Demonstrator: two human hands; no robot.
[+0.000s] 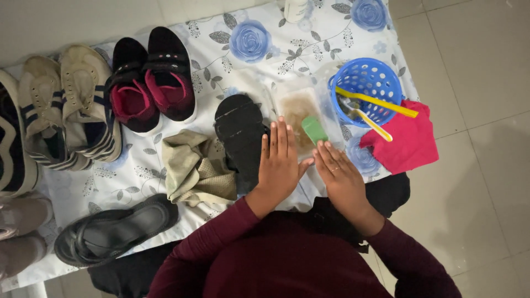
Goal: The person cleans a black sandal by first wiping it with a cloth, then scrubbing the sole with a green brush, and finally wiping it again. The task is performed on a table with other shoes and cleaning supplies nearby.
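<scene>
Head view: left hand (280,160) flat, fingers spread, on black sandal (241,138). Right hand (341,175) open, empty, beside green block (314,130) in clear tub (301,113).

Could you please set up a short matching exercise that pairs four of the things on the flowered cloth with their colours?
Things:
1. basket
2. cloth beside the basket
3. small block near the right hand's fingertips
4. upturned sandal under the left hand

Colours:
A. black
B. green
C. blue
D. pinkish red

Pairs: 1-C, 2-D, 3-B, 4-A
</scene>
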